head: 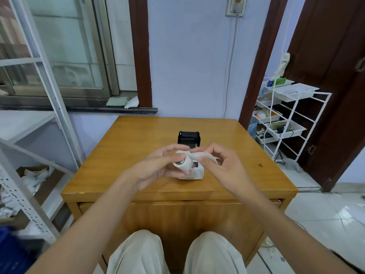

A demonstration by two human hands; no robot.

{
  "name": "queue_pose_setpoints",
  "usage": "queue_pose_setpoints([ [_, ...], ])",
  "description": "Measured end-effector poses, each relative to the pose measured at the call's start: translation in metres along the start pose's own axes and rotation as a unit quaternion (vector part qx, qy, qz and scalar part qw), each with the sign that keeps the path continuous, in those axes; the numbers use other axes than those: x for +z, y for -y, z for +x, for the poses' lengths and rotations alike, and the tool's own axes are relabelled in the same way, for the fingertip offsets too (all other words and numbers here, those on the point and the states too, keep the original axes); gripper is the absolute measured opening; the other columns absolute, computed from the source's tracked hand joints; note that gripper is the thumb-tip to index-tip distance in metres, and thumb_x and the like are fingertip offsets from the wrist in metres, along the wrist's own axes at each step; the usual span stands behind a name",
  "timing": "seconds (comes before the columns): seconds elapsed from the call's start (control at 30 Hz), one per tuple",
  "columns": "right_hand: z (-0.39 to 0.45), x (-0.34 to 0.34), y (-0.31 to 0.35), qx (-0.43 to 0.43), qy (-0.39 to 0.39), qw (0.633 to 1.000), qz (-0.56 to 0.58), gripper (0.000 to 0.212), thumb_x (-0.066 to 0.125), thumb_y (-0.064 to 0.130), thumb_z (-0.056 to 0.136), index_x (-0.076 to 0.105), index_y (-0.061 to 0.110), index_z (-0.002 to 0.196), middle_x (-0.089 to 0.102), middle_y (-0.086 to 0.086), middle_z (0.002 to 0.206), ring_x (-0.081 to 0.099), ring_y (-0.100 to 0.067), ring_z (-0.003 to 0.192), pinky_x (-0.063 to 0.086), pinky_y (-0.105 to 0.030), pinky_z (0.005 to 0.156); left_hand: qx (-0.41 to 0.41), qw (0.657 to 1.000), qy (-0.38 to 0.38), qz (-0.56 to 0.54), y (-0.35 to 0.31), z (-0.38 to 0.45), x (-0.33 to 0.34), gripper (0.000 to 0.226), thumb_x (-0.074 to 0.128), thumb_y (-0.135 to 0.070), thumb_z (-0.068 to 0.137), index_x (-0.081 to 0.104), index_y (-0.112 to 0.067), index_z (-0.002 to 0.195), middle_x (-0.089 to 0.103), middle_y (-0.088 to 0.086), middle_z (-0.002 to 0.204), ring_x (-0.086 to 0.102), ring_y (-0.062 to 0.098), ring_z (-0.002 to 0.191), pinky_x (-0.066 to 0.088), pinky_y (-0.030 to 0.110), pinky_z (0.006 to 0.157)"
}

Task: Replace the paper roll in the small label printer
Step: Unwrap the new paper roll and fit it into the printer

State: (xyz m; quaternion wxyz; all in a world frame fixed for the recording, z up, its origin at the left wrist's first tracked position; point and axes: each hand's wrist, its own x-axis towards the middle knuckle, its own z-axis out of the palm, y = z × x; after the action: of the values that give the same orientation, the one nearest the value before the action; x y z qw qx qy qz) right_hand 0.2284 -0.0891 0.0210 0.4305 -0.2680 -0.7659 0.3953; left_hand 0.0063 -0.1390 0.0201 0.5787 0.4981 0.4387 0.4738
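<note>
Left hand (158, 167) grips white paper roll (182, 162); right hand (219, 165) fingers pinch its loose end.

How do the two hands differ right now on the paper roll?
The left hand cradles the roll itself, palm turned up, fingers curled around it; the right hand does not hold the roll's body, only pinching the loose paper tail between thumb and fingers. The left hand sits lower, beside the white printer; the right is slightly higher. Both hover above the table, in front of the black lid.
</note>
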Motion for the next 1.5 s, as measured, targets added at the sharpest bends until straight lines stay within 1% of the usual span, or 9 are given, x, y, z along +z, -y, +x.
queue_pose_setpoints([
  [0.2,-0.010,0.007,-0.008,-0.008,-0.010,1.000,-0.008,0.016,0.064,0.006,0.100,0.063,0.011,0.085,0.077,0.011,0.123,0.071,-0.011,0.117,0.057,-0.047,0.097,0.008,0.997,-0.047,-0.054,0.009,0.003,0.006,0.053,0.077,-0.035,0.090,0.064,-0.011,0.135,0.077,0.022,0.116,0.078,0.031,0.095,0.065,0.033,0.087],
  [0.5,-0.025,0.035,-0.010,-0.065,-0.106,0.987,-0.106,0.014,0.060,0.021,0.103,0.056,0.019,0.090,0.065,0.018,0.143,0.063,-0.004,0.130,0.056,-0.045,0.100,0.037,0.976,-0.154,-0.151,0.012,0.013,0.045,0.045,0.083,-0.036,0.077,0.070,-0.014,0.114,0.079,0.010,0.094,0.076,0.025,0.081,0.064,0.029,0.071],
  [0.63,-0.027,0.029,-0.007,-0.089,-0.116,0.978,-0.152,0.017,0.056,0.021,0.106,0.051,0.027,0.092,0.065,0.025,0.138,0.075,-0.019,0.102,0.059,-0.051,0.077,0.042,0.965,-0.152,-0.208,0.007,0.012,0.044,0.048,0.083,-0.034,0.076,0.068,-0.014,0.116,0.079,0.017,0.104,0.080,0.028,0.082,0.066,0.030,0.070],
  [0.77,-0.023,0.016,0.003,-0.122,-0.096,0.966,-0.205,0.029,0.055,0.020,0.107,0.042,0.043,0.095,0.062,0.021,0.145,0.075,-0.018,0.102,0.059,-0.048,0.076,0.036,0.966,-0.138,-0.214,0.002,0.011,0.043,0.049,0.083,-0.034,0.078,0.066,-0.014,0.120,0.077,0.024,0.119,0.080,0.033,0.094,0.067,0.033,0.078],
  [0.9,-0.020,0.005,0.004,-0.123,-0.088,0.964,-0.218,0.019,0.055,0.019,0.108,0.047,0.021,0.091,0.062,0.018,0.147,0.059,-0.013,0.049,0.041,-0.021,0.054,0.033,0.966,-0.129,-0.222,-0.004,0.012,0.043,0.043,0.082,-0.033,0.077,0.067,-0.016,0.114,0.078,0.020,0.113,0.080,0.032,0.094,0.067,0.035,0.081],
  [0.97,-0.019,-0.004,0.006,-0.111,-0.082,0.971,-0.193,0.018,0.056,0.019,0.108,0.051,0.015,0.091,0.064,0.017,0.144,0.074,-0.012,0.075,0.052,-0.026,0.064,0.030,0.969,-0.118,-0.216,-0.006,0.010,0.042,0.041,0.081,-0.033,0.076,0.068,-0.016,0.112,0.079,0.018,0.106,0.081,0.031,0.091,0.067,0.035,0.078],
  [1.07,-0.019,-0.020,0.008,-0.080,-0.075,0.983,-0.148,0.020,0.057,0.018,0.107,0.054,0.009,0.090,0.068,0.016,0.138,0.066,0.007,0.116,0.052,-0.019,0.090,0.024,0.975,-0.109,-0.192,-0.005,0.007,0.044,0.041,0.079,-0.039,0.076,0.069,-0.017,0.109,0.078,0.025,0.113,0.081,0.030,0.086,0.067,0.033,0.073],
  [1.33,-0.024,-0.018,-0.002,-0.062,-0.079,0.987,-0.127,0.020,0.062,0.013,0.104,0.057,0.011,0.085,0.071,0.026,0.122,0.067,0.006,0.117,0.052,-0.016,0.092,0.001,0.978,-0.145,-0.148,0.004,0.015,0.056,0.061,0.072,-0.054,0.088,0.065,-0.011,0.130,0.080,0.019,0.112,0.080,0.022,0.087,0.065,0.027,0.070],
  [1.5,-0.029,-0.021,-0.001,-0.066,-0.071,0.987,-0.125,0.018,0.061,0.015,0.105,0.059,0.010,0.088,0.072,0.014,0.131,0.064,0.004,0.124,0.051,-0.014,0.096,-0.016,0.980,-0.136,-0.143,0.006,0.012,0.050,0.043,0.072,-0.044,0.094,0.065,-0.014,0.123,0.080,0.021,0.111,0.081,0.026,0.089,0.067,0.033,0.080],
])
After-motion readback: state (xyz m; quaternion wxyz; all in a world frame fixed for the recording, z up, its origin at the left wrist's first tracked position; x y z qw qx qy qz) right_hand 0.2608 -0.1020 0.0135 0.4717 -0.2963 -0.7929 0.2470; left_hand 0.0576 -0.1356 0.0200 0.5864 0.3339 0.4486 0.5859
